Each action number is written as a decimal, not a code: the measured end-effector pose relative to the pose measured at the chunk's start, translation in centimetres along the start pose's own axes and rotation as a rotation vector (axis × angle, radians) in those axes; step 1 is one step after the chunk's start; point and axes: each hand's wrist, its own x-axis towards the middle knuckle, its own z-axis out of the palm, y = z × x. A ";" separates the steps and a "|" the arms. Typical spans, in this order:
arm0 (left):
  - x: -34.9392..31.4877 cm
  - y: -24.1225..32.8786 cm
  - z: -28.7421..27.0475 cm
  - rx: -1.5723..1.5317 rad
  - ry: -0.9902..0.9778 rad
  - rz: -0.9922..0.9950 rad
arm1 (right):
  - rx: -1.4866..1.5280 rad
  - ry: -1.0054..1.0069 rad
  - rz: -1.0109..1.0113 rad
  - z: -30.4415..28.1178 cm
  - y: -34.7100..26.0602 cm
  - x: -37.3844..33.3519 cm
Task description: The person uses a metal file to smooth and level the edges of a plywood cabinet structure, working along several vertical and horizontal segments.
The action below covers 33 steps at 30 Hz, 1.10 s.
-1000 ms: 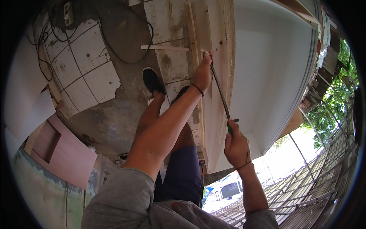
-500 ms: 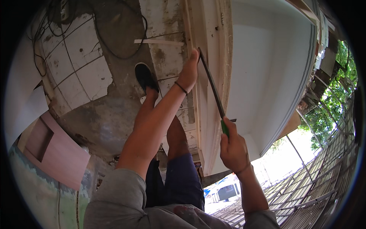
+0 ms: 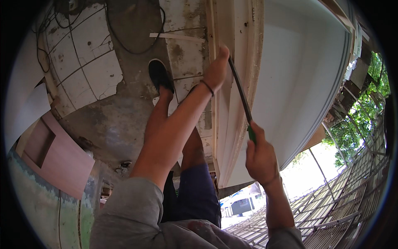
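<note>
My right hand [image 3: 263, 164] is wrapped round the green handle [image 3: 251, 135] of a long, narrow, dark tool that looks like a file [image 3: 241, 89]. The blade slants up and to the left across a pale wooden frame edge [image 3: 232, 120], its far end close beside my left hand [image 3: 217, 71]. That left hand is at the frame's near side, thumb upward, a dark band on the wrist. Its fingers are hidden from this view, so what they grip does not show. Whether the blade touches the wood is hard to tell.
A large white panel [image 3: 290, 83] joins the frame on the right. Below are cracked white tiles [image 3: 89, 79], a thin wooden strip [image 3: 177, 37], a dark cable [image 3: 137, 53] and my dark shoe [image 3: 158, 74]. A pinkish board [image 3: 68, 155] stands at left.
The whole view has shifted slightly. My right hand has drawn the file a little back toward me along the frame. My left hand stays at about the same spot on it.
</note>
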 end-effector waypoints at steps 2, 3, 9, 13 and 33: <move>-1.9 0.6 1.8 0.186 0.027 0.065 | 0.035 -0.016 0.032 0.0 0.8 -1.1; -1.4 -0.3 1.8 0.182 -0.009 0.053 | 0.015 0.029 -0.028 1.0 2.1 -0.9; 4.4 -2.3 -0.6 0.106 -0.014 -0.305 | -0.013 0.069 -0.091 5.2 5.4 5.1; 1.4 -2.1 -0.4 -0.032 0.000 -0.240 | 0.006 0.023 -0.048 3.7 4.0 2.9; -8.6 -4.9 2.3 0.156 0.030 -0.210 | 0.000 -0.034 0.041 6.3 8.4 -7.0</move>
